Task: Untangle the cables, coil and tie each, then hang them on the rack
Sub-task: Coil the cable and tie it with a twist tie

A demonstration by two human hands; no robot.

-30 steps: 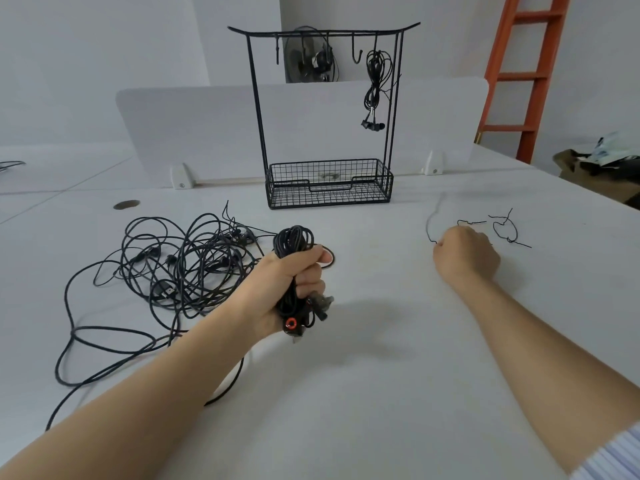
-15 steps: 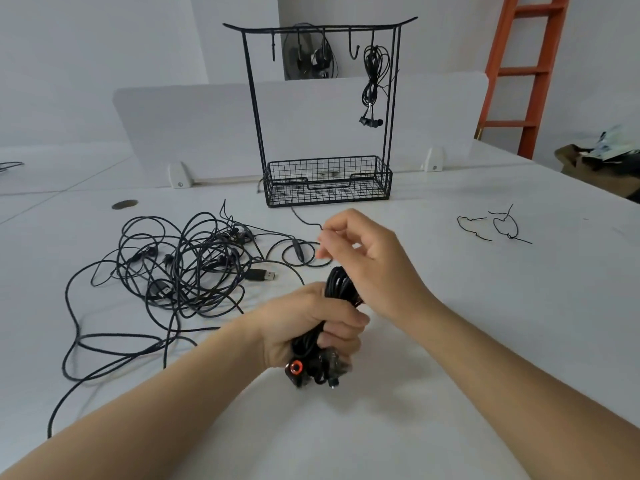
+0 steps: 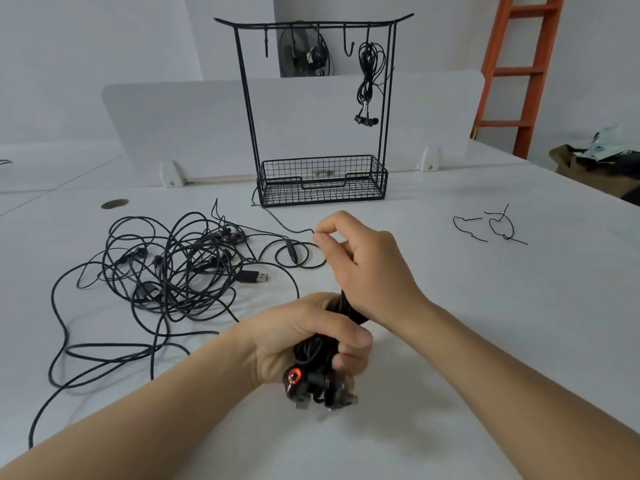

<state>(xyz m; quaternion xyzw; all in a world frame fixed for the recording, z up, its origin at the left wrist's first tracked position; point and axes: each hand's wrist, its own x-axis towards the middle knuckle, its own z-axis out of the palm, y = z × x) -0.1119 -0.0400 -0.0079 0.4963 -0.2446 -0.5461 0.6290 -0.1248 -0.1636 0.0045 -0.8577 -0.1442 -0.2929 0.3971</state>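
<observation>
The coil [image 3: 311, 351] inside the left fingers [image 3: 356, 337] is black cord with a smooth, slightly shiny skin. Just under those fingers, its plug [image 3: 293, 378] has a glossy red ring. The bits beside it are blurred and look like clear plastic. The tie [image 3: 284, 225] pinched in the right fingers [image 3: 332, 225] is thin, dull black wire. Left of all the fingers, the pile [image 3: 173, 265] is matt black cord, and some of it looks woven and rough. Its USB plug [image 3: 262, 277] has a bright metal tip. The table [image 3: 450, 358] under the fingers is white, smooth and matt. Beyond the fingers, the rack [image 3: 246, 98] is thin black metal wire with a dull finish.
</observation>
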